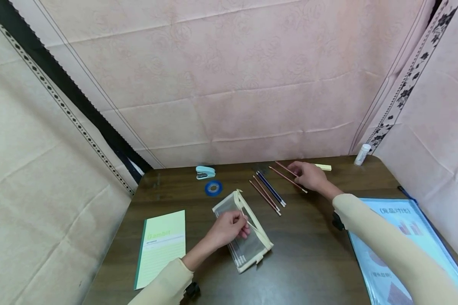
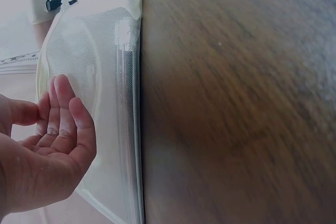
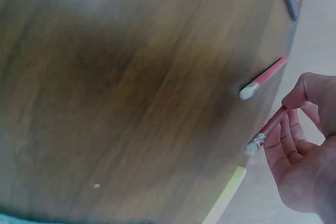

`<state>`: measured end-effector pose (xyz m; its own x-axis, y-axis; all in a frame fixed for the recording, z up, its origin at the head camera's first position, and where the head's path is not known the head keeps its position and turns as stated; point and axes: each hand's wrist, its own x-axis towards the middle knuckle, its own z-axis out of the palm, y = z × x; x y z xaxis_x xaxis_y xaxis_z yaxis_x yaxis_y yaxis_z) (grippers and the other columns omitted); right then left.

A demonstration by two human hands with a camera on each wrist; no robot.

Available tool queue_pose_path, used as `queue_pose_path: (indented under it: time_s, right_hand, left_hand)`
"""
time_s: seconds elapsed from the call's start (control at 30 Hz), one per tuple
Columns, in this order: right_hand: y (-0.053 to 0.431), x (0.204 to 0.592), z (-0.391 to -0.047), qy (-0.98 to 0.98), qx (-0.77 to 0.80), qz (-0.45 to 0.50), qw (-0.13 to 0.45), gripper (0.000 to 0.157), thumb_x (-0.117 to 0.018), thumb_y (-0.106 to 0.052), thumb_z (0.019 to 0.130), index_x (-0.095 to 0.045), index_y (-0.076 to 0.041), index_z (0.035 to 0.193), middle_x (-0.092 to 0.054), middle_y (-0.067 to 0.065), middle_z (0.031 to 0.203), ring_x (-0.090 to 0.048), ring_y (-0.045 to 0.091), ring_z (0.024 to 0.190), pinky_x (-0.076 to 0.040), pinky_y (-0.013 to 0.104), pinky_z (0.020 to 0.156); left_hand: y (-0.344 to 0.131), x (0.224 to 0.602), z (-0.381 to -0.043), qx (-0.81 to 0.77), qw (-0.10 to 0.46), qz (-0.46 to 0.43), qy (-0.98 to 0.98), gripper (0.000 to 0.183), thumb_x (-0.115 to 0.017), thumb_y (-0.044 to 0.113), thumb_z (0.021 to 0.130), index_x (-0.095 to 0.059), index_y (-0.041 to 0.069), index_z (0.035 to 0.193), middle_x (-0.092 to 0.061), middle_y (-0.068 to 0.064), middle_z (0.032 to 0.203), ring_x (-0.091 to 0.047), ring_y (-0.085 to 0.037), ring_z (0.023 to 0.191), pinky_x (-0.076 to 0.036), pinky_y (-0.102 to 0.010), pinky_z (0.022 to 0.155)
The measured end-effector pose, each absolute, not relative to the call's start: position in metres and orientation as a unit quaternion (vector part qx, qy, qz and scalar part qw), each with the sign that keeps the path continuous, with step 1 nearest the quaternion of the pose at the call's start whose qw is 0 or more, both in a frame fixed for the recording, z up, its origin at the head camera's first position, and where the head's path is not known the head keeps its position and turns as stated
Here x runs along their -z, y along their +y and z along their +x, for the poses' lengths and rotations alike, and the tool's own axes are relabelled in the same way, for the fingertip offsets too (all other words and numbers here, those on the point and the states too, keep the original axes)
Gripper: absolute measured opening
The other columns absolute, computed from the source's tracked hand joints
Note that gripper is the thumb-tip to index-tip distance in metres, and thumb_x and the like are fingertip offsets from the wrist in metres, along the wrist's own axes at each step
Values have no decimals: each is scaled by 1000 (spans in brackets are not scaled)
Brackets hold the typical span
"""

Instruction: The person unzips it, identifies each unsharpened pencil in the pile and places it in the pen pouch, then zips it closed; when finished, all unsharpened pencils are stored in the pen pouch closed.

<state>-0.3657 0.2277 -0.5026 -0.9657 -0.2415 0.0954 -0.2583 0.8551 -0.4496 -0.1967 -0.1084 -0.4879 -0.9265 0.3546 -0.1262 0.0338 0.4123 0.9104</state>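
My left hand (image 1: pixel 229 228) is over a cream-edged mesh pencil case (image 1: pixel 248 260), thumb and forefinger pinching the rim of its opening. In the left wrist view the case (image 2: pixel 113 40) fills the area behind my curled left fingers, and thin pencil-like shapes show through its mesh. At the back right, my right hand (image 1: pixel 308 174) holds a reddish pencil (image 3: pixel 274 121) between thumb and fingers, its white eraser end sticking out. Another reddish pencil (image 1: pixel 288 179) lies on the table just left of that hand. Further left lie two blue pencils (image 1: pixel 271 189) beside two reddish pencils (image 1: pixel 265 198).
A light-blue stapler (image 1: pixel 205 172) and a blue tape roll (image 1: pixel 213 188) lie behind the case. A green notebook (image 1: pixel 164 250) is at left, a blue folder (image 1: pixel 397 237) under my right forearm. A pale yellow strip (image 1: pixel 323 167) and white glue stick (image 1: pixel 362 155) sit at the back right.
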Motion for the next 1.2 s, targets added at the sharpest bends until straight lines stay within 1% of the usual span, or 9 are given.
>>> queue_pose_path:
  time_s: [0.23,0.37,0.5,0.6,0.7,0.83,1.0,1.13,1.2]
  right_hand:
    - [217,486,-347,-938,-329,109,5,40,-72,-13,81,-62,-21,119,-69,9,104,-64,21,91,-45,32,71]
    - [209,477,-333,-914,-393,104,-19,41,-71,-12,83,-60,-20,122,-68,13,108,-63,23,91,-48,31,69]
    - [196,470,-317,-878,-463,110,-49,44,-67,-5,85,-58,-16,126,-65,16,109,-62,26,88,-52,31,65]
    - [185,466,-306,-849,-512,116,-62,45,-63,1,84,-57,-14,126,-63,18,108,-62,25,83,-53,32,62]
    - [176,464,-296,-825,-547,123,-68,47,-61,5,83,-57,-11,127,-62,18,107,-60,22,82,-54,32,63]
    - [165,462,-284,-800,-583,114,-86,49,-62,4,83,-55,-12,129,-62,16,107,-60,20,86,-55,34,66]
    - [151,461,-268,-768,-626,91,-99,52,-62,3,83,-51,-13,131,-60,17,112,-63,24,88,-56,37,71]
    - [139,463,-256,-750,-651,81,-89,54,-61,4,82,-49,-12,133,-57,23,119,-64,26,89,-57,40,75]
    - [132,465,-250,-741,-662,77,-86,54,-61,5,82,-49,-12,132,-56,23,119,-65,27,87,-57,41,74]
  left_hand:
    - [-109,489,-197,-532,156,118,824,29,-51,27,100,-64,7,82,-72,-4,76,-71,-16,66,-58,-31,61]
    - [-109,488,-196,-534,159,113,823,29,-52,27,100,-64,7,82,-72,-4,76,-71,-16,66,-58,-31,61]
    - [-109,487,-195,-535,160,112,822,29,-52,26,100,-64,6,83,-72,-5,77,-71,-17,67,-59,-32,62]
    - [-108,487,-195,-537,159,112,821,30,-52,27,99,-65,6,84,-73,-8,78,-72,-20,68,-59,-34,63]
    - [-108,487,-194,-536,155,113,822,30,-52,26,100,-65,4,84,-73,-11,80,-72,-24,70,-59,-37,65]
    - [-106,484,-191,-533,151,111,825,30,-50,22,101,-64,0,86,-73,-16,83,-72,-32,74,-59,-43,67]
    - [-102,466,-182,-533,150,109,825,28,-49,15,101,-63,-6,87,-71,-22,85,-71,-40,77,-58,-49,70]
    - [-102,456,-177,-542,146,116,819,28,-49,14,100,-62,-7,87,-71,-24,83,-70,-40,75,-59,-48,68]
    - [-102,454,-177,-544,145,118,818,28,-49,14,100,-62,-7,87,-70,-24,83,-70,-39,75,-59,-47,67]
